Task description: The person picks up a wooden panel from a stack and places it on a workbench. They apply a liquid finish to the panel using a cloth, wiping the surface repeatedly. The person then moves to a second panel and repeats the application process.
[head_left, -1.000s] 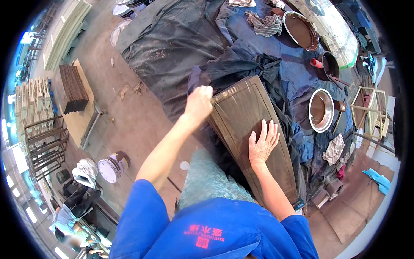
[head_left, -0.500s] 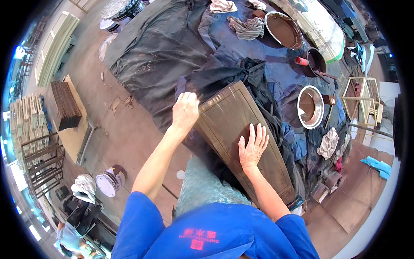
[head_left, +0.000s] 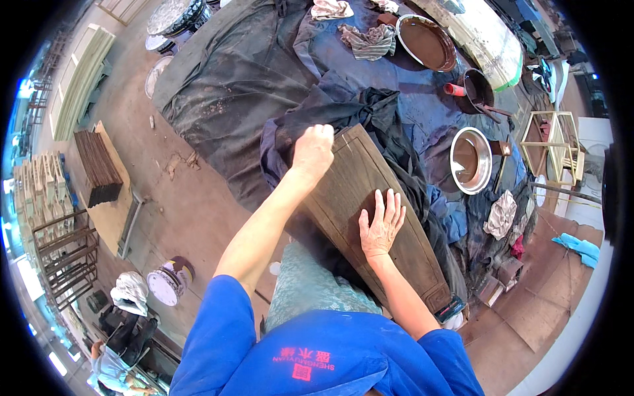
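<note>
A dark brown wooden panel (head_left: 399,249) with a grooved border lies slanting on crumpled dark cloth (head_left: 244,96) in front of me. My left hand (head_left: 313,152) is closed at the panel's upper left corner, over its edge; whatever it holds is too hidden to make out. My right hand (head_left: 380,228) lies open on the panel's face, fingers spread and pressing flat.
A steel bowl (head_left: 466,160) of brown liquid, a larger basin (head_left: 424,43), a dark pot (head_left: 477,89) and rags (head_left: 500,214) lie at the right. Boards (head_left: 99,168), a metal rack (head_left: 66,264) and a bucket (head_left: 170,284) stand left. Another person (head_left: 111,371) is at lower left.
My left hand has moved along the panel's edge, down and then back up toward the corner. My right hand stays on the panel. The whole view has shifted slightly.
</note>
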Available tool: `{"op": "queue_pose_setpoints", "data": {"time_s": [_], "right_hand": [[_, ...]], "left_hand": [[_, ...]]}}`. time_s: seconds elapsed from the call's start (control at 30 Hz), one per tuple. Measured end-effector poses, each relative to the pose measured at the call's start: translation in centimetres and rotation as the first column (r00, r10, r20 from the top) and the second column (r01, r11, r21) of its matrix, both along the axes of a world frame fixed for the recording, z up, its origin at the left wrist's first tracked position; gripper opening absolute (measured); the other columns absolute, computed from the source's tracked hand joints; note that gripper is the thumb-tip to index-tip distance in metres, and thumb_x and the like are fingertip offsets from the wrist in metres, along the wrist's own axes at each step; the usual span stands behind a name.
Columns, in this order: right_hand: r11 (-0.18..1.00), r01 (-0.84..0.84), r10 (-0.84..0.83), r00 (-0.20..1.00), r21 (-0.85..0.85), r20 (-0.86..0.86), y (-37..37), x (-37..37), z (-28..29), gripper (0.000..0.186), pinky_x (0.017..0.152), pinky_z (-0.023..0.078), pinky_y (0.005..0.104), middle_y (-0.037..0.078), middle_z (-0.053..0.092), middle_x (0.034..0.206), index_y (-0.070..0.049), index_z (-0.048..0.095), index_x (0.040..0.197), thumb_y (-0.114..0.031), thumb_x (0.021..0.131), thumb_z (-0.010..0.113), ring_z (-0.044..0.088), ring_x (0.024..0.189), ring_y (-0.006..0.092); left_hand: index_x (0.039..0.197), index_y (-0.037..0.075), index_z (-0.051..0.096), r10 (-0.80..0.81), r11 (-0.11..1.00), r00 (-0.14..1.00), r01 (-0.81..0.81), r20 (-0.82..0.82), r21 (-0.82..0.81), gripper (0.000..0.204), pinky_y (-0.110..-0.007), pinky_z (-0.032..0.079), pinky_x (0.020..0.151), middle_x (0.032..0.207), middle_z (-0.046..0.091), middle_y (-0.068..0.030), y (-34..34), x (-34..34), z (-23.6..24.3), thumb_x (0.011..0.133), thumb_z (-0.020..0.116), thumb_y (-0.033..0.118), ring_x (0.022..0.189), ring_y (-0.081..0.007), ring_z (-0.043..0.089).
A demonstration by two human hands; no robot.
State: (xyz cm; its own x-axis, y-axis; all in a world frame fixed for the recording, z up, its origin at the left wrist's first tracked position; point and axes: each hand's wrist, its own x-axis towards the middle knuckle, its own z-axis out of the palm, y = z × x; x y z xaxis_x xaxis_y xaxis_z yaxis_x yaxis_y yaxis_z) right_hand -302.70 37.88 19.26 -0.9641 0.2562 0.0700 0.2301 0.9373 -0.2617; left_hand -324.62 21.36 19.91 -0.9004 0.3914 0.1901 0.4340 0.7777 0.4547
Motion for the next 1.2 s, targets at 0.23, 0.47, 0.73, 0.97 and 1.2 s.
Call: {"op": "queue_pose_setpoints", "data": {"time_s": [0.23, 0.47, 0.73, 0.97, 1.2], "right_hand": [[1.000, -0.005, 0.005, 1.000, -0.007, -0.004, 0.1, -0.2, -0.1, 0.064, 0.128, 0.017, 0.0581, 0.014, 0.037, 0.164, -0.014, 0.050, 0.154, -0.033, 0.096, 0.067, 0.025, 0.157, 0.0352], [1.000, -0.003, 0.003, 1.000, -0.016, -0.009, 0.3, -0.4, 0.0, 0.062, 0.127, 0.017, 0.0582, 0.014, 0.038, 0.164, -0.014, 0.051, 0.153, -0.033, 0.096, 0.066, 0.025, 0.157, 0.0351], [1.000, -0.009, 0.008, 0.999, -0.030, -0.033, 0.4, -0.9, 0.0, 0.062, 0.127, 0.018, 0.0590, 0.014, 0.037, 0.164, -0.014, 0.051, 0.153, -0.032, 0.096, 0.066, 0.026, 0.156, 0.0358], [1.000, -0.012, 0.012, 1.000, -0.016, -0.019, 0.1, 0.2, 0.0, 0.062, 0.127, 0.018, 0.0588, 0.015, 0.038, 0.163, -0.014, 0.050, 0.154, -0.032, 0.096, 0.066, 0.027, 0.156, 0.0360], [1.000, 0.001, -0.001, 1.000, -0.008, -0.014, 0.2, -0.1, -0.1, 0.063, 0.127, 0.018, 0.0582, 0.014, 0.037, 0.164, -0.015, 0.050, 0.154, -0.033, 0.096, 0.066, 0.026, 0.157, 0.0349]], "left_hand": [[0.091, 0.003, 0.060, -0.012, 0.998, 1.000, 0.011, 0.017, 0.061, 0.010, -0.047, 0.057, 0.079, 0.091, 0.067, -0.0191, 0.9, 0.4, -0.2, 0.081, 0.061, 0.001, 0.090, -0.0378, 0.068], [0.092, 0.002, 0.061, 0.016, 0.998, 0.999, -0.018, 0.036, 0.060, 0.009, -0.047, 0.057, 0.079, 0.091, 0.068, -0.0195, 1.3, -0.2, 1.3, 0.084, 0.061, 0.005, 0.090, -0.0373, 0.068], [0.093, 0.003, 0.060, 0.101, 0.995, 0.994, -0.101, 0.044, 0.005, 0.007, -0.047, 0.056, 0.082, 0.094, 0.066, -0.0181, 0.2, -1.3, -1.5, 0.089, 0.064, 0.007, 0.090, -0.0378, 0.067], [0.091, 0.003, 0.060, 0.054, 0.998, 0.999, -0.054, 0.000, 0.013, 0.009, -0.049, 0.056, 0.081, 0.091, 0.067, -0.0200, 2.2, -0.6, -0.8, 0.088, 0.065, 0.010, 0.089, -0.0401, 0.068], [0.093, 0.004, 0.064, 0.117, 0.987, 0.981, -0.133, 0.153, 0.094, 0.011, -0.048, 0.053, 0.083, 0.093, 0.067, -0.0183, -2.1, 1.3, 0.4, 0.091, 0.067, 0.014, 0.093, -0.0387, 0.065]]}}
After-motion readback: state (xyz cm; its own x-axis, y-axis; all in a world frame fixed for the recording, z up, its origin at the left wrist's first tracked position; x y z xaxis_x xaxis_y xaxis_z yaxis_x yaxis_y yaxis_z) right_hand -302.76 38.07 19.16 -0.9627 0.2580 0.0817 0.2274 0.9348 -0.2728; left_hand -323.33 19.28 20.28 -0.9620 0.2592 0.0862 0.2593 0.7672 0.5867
